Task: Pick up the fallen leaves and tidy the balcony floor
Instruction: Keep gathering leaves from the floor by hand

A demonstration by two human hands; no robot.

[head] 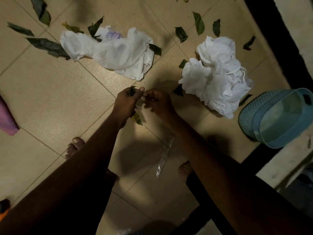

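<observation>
My left hand (126, 103) grips a bunch of dark green leaves (136, 117); leaf tips stick out above the fist and below it. My right hand (157, 103) is right beside it with its fingers curled toward the left thumb; whether it holds a leaf is hidden. Several green leaves lie scattered on the beige tiled floor: a long one (48, 47) at the left, some (41, 11) at the top left, others (198, 22) at the top right, and one (178, 90) just right of my right hand.
A flattened white plastic bag (116, 53) and a crumpled white paper pile (218, 73) lie ahead. A blue mesh basket (274, 117) lies on its side at the right by a dark raised edge (277, 48). A clear wrapper (165, 153) lies between my bare feet. Pink cloth (6, 119) sits left.
</observation>
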